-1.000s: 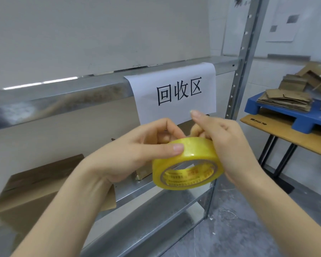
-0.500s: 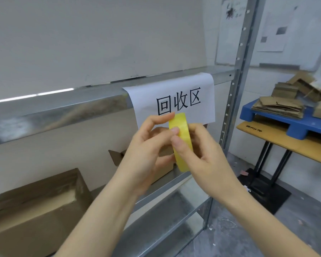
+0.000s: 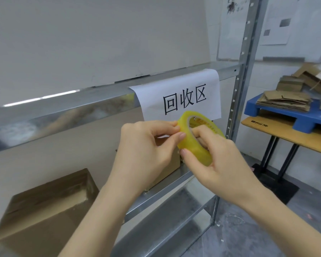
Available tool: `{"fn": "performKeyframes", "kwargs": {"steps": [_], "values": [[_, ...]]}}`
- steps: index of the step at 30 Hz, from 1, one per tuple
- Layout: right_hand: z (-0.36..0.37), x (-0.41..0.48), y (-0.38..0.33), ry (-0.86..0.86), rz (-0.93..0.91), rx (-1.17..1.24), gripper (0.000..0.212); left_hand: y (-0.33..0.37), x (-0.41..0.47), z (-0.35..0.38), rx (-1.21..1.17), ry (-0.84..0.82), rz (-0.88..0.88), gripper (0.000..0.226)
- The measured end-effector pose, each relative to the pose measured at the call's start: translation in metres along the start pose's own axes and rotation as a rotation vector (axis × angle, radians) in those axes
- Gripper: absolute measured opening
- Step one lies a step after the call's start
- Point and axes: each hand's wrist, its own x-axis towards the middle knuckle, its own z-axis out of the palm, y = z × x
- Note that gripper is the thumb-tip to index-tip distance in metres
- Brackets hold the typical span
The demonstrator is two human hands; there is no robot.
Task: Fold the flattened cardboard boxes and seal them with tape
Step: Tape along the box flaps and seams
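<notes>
in front of the metal shelf (image 3: pixel 104 97), two hands hold up a tape roll (image 3: pixel 195 148), glossy translucent yellow, its printed core tilted upward. the left hand (image 3: pixel 146 151) pinches its rim between thumb and fingertips; the right hand (image 3: pixel 220 164) hooks fingers through the core. behind them a folded box (image 3: pixel 44 210) sits on the shelf, and flattened cardboard (image 3: pixel 283 101) lies on a blue pallet (image 3: pixel 304 119) further off.
</notes>
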Motion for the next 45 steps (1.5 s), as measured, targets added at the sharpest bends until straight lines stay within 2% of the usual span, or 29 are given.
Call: {"fn": "performKeyframes", "kwargs": {"steps": [3,13,17,20,22,25,32,34,37,40,43,45], "values": [[-0.001,-0.002,-0.002,0.036,-0.038,-0.112,0.022,0.001,-0.001,-0.002,-0.011,-0.023,-0.023,0.007],[-0.002,-0.009,-0.003,0.135,-0.071,-0.231,0.026,0.004,-0.002,0.008,-0.023,-0.018,-0.113,0.012],[-0.006,-0.01,-0.007,0.101,0.004,0.012,0.02,0.009,-0.002,0.004,-0.115,-0.031,-0.103,0.007],[-0.01,-0.008,-0.005,0.043,0.125,0.278,0.024,0.008,0.003,-0.001,-0.123,-0.091,-0.097,0.003],[-0.013,-0.007,-0.003,0.021,0.19,0.443,0.027,0.007,0.003,-0.005,-0.21,-0.136,-0.102,0.006],[-0.014,-0.004,-0.002,0.042,0.218,0.47,0.029,0.006,0.002,-0.005,-0.299,-0.231,-0.067,0.02],[-0.015,0.0,-0.001,0.041,0.227,0.417,0.035,-0.005,0.006,0.006,-0.399,-0.223,-0.1,0.01],[-0.014,-0.001,0.0,0.042,0.246,0.449,0.036,-0.006,0.005,0.008,-0.407,-0.23,-0.081,0.014],[-0.015,-0.002,0.002,0.034,0.277,0.5,0.035,-0.004,0.006,0.008,-0.393,-0.186,-0.097,0.012],[-0.019,-0.003,0.005,0.031,0.273,0.505,0.031,0.003,0.01,0.001,-0.31,-0.105,-0.127,0.034],[-0.026,-0.005,0.006,0.034,0.265,0.567,0.033,0.005,0.013,-0.007,-0.098,-0.096,-0.137,0.057],[-0.031,-0.007,0.006,0.039,0.278,0.621,0.034,-0.001,0.016,-0.012,0.023,-0.18,-0.116,0.047]]}}
